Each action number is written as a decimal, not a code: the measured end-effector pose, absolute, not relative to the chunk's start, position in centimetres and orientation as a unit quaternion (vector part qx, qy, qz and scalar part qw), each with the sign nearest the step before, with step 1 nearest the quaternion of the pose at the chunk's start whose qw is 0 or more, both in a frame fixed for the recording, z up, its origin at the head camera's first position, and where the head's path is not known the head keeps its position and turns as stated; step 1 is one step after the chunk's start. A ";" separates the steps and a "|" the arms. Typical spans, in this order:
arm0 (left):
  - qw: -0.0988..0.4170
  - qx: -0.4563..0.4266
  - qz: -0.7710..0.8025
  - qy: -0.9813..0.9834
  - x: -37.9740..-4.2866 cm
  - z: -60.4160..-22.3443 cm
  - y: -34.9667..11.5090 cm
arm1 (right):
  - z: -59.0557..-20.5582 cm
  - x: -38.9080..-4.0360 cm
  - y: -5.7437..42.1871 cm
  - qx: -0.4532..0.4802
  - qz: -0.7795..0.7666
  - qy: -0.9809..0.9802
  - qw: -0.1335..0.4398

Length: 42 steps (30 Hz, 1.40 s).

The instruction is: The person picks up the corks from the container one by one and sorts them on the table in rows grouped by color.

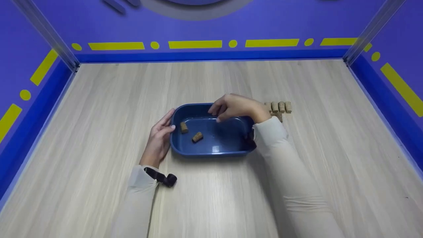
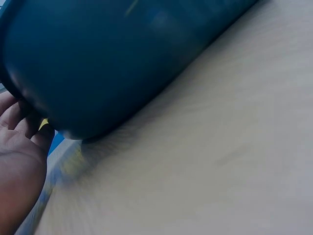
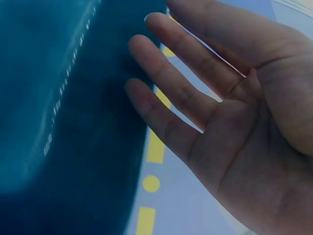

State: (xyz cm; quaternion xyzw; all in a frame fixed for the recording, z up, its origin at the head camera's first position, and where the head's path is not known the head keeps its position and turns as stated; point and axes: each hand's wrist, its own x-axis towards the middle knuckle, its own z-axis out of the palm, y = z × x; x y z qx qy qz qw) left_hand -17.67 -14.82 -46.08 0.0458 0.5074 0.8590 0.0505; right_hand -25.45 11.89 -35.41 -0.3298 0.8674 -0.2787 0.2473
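Observation:
A dark blue rectangular tub (image 1: 211, 152) sits on the table in the head view. My left hand (image 1: 158, 140) holds its left end, thumb over the rim and fingers along the outside wall; the left wrist view shows those fingers (image 2: 22, 120) against the tub's outer side. Inside, toward the left, lie two corks, one cork (image 1: 184, 127) near the left wall and another cork (image 1: 197, 137) tipped on its side. Over the tub's far right part hovers my right hand (image 1: 236, 106). Its fingers (image 3: 171, 93) are spread and loosely bent, with nothing held in the right wrist view.
Several corks (image 1: 281, 106) stand in a row on the table right of the tub, partly hidden behind my right wrist. Purple walls with yellow marks (image 1: 195, 44) border the wooden table (image 1: 132, 92) at the back and both sides.

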 end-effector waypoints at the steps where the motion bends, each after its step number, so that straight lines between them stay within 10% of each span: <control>1: 0.051 0.045 0.860 0.506 -17.7 -46.1 -14.8 | -35.6 -25.5 11.6 -0.333 -0.280 0.864 0.252; 42: 0.057 0.051 0.863 0.499 -17.7 -46.0 -14.9 | -38.9 -24.6 5.5 -0.309 -0.199 0.867 0.337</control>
